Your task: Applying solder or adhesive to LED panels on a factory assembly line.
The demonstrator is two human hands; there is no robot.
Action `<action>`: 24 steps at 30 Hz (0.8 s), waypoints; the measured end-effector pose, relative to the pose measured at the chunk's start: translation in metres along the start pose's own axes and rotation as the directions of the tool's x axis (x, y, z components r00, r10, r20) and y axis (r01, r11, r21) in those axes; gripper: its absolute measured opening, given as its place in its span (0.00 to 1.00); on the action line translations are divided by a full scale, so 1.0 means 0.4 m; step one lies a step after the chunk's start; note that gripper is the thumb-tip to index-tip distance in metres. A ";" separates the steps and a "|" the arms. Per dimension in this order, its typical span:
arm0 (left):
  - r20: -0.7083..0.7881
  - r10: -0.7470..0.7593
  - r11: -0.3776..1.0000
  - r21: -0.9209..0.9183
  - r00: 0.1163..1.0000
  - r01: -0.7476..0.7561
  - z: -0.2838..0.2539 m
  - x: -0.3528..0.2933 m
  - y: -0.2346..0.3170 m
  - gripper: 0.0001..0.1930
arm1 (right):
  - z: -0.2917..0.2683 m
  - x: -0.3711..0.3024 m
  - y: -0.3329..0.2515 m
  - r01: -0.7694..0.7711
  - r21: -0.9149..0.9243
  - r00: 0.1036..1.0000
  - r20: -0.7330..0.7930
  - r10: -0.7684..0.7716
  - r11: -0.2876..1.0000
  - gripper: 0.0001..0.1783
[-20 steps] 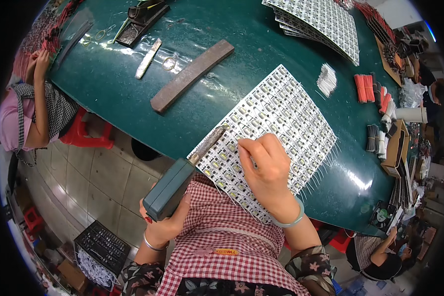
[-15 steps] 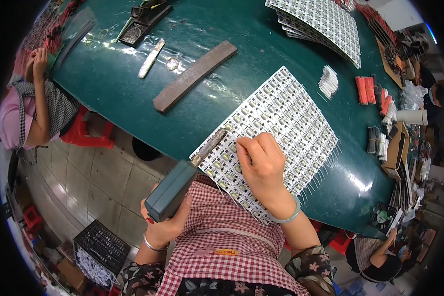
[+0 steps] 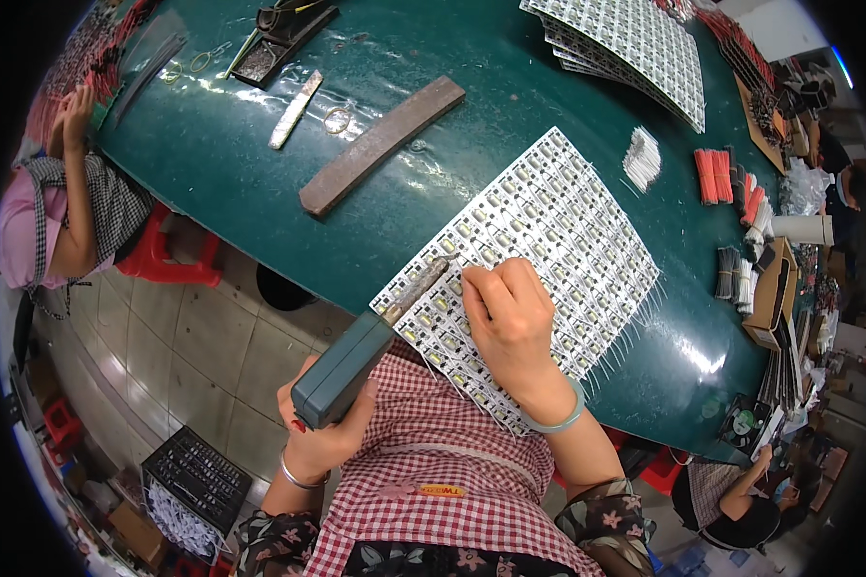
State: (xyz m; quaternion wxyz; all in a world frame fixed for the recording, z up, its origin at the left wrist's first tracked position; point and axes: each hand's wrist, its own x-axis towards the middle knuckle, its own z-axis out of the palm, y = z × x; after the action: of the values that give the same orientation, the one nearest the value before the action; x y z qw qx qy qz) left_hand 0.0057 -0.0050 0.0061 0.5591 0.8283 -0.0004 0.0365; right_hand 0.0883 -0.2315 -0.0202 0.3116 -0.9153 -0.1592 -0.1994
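Observation:
A white panel of LED circuit boards (image 3: 573,231) lies at a slant on the green table, thin white wires trailing from its lower right edge. My left hand (image 3: 329,438) is wrapped round a dark green soldering gun (image 3: 344,367). The gun's grey, crusted tip rests over the panel's left part, just left of my right fingertips. Over the panel, my right hand (image 3: 512,322) is closed in a pinch, its fingertips down by the boards. Whatever sits in that pinch is too small or hidden to name.
Beyond the panel lie a long brown bar (image 3: 383,146), a silvery solder bar (image 3: 296,111) and a black tray (image 3: 269,53). More panels are stacked (image 3: 635,48) at far right. White wire pieces (image 3: 642,159) and red wire bundles (image 3: 713,176) lie right. Co-workers sit at both sides.
The soldering gun and my left hand have shifted slightly right, bringing the tip closer to my right fingertips. My right hand stays almost in place.

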 end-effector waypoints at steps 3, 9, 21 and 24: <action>0.007 -0.034 0.998 -0.056 0.999 0.034 0.002 -0.002 0.000 0.10 | 0.000 0.002 0.000 0.010 0.004 1.000 -0.006 -0.010 1.000 0.11; 0.037 -0.058 0.997 -0.042 0.998 0.060 0.001 0.006 0.015 0.09 | 0.003 0.000 0.000 0.003 -0.007 1.000 -0.013 -0.003 1.000 0.11; 0.020 -0.068 0.998 0.009 0.997 0.068 -0.009 -0.002 0.017 0.11 | 0.003 0.000 0.001 0.004 -0.006 1.000 -0.015 -0.004 1.000 0.11; 0.004 -0.061 0.997 0.044 0.998 0.061 -0.014 -0.011 0.009 0.11 | -0.002 0.003 -0.001 0.003 0.000 1.000 0.004 -0.003 1.000 0.11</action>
State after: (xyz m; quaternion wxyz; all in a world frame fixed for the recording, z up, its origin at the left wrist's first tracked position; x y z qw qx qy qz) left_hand 0.0008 -0.0013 0.0114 0.5418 0.8400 0.0241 0.0171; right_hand 0.0889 -0.2316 -0.0188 0.3111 -0.9155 -0.1611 -0.1978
